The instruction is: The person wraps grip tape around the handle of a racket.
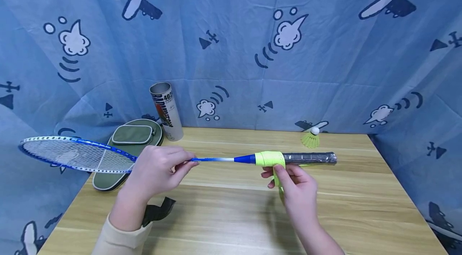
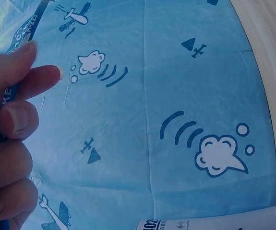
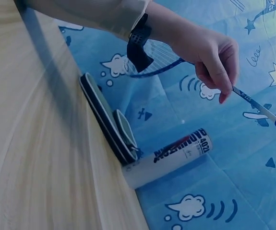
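Observation:
A blue and white badminton racket (image 1: 216, 159) is held level above the table, its strung head to the left and its handle to the right. My left hand (image 1: 159, 166) grips the shaft near the head; the left wrist view shows its fingers (image 2: 13, 163) curled round the shaft. Yellow-green grip tape (image 1: 268, 158) wraps the upper part of the handle, while the lower part (image 1: 310, 158) is bare and dark. With thumb and fingers, my right hand (image 1: 297, 187) pinches the loose strip of tape just below the handle. In the right wrist view only a sliver of that hand shows.
A green racket case (image 1: 135, 134) lies at the table's back left, beside an upright shuttlecock tube (image 1: 167, 112). A yellow shuttlecock (image 1: 311, 138) stands near the back edge. Behind the wooden table (image 1: 223, 223) hangs a blue patterned curtain (image 1: 231, 46).

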{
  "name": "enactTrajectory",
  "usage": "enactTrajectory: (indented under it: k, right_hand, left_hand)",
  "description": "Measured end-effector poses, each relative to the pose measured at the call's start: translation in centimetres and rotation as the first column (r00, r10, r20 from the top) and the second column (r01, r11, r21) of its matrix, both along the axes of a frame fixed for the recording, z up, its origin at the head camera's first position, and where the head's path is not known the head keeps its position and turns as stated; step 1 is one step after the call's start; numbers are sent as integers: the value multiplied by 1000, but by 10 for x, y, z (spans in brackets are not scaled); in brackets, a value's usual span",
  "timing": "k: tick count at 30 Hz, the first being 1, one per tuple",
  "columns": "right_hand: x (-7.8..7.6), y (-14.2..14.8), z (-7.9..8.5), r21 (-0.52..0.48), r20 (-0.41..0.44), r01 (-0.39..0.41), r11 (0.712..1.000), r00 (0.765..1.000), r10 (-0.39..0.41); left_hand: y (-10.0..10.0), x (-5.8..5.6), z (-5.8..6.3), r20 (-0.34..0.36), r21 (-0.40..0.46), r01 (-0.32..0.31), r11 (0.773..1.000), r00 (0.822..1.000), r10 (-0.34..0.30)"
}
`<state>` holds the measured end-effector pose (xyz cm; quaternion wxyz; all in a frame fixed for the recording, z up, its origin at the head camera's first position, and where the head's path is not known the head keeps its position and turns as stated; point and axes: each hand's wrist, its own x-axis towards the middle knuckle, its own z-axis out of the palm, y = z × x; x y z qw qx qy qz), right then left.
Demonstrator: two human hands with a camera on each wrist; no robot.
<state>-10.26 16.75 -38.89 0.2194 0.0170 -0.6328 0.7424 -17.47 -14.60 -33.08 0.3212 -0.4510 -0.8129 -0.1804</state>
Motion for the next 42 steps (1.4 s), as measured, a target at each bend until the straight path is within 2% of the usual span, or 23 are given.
enactTrajectory:
  k: [3,6,8,10,14,18,21,23,27,31,35,38,42]
  right_hand:
    - [0,1,-2,-76,-48,-84,994,996,80]
    - [-1,2,-3,-159,-136,-193,968,976,173]
    - [-1,3,-4,-189,-185,-254,949,958,220]
    - [0,2,-3,-193,-207,-271,943,951,231]
    - [1,1,-1,-173,-162,-224,959,967,196]
    - [3,1,4,-95,-34,-139,986,990,137]
    - [4,1,6,2,64,-61,998,996,61]
    - [5,0,6,50,93,2,999,996,-6]
    - [7,-1,7,46,43,71,996,996,-73]
    - [9,-1,7,15,-42,63,998,997,-62]
    - [9,-2,5,21,-98,99,995,991,-97]
    - [9,-3,3,32,-138,141,989,981,-135]
    - [8,-3,3,0,-199,120,993,973,-117]
  left_hand:
    - [0,0,-2,44,7,-2,1000,999,2]
    - [0,0,-3,77,13,12,1000,997,-13]
    - [1,-1,-2,74,15,15,1000,997,-16]
    - [1,0,-2,63,22,18,1000,998,-20]
    - [0,2,0,21,42,-2,999,1000,1]
    - [0,3,0,-19,67,-28,997,999,30]
    - [0,2,-1,-52,76,-33,997,998,37]
    - [1,2,-1,-77,85,-21,996,997,28]
    - [1,2,0,-109,114,21,993,994,-9]
    - [3,2,2,-126,142,48,989,992,-30]
    - [5,1,2,-155,148,13,989,988,10]
    - [7,1,2,-151,134,-24,991,987,45]
    - [9,0,3,-124,118,-31,993,991,45]
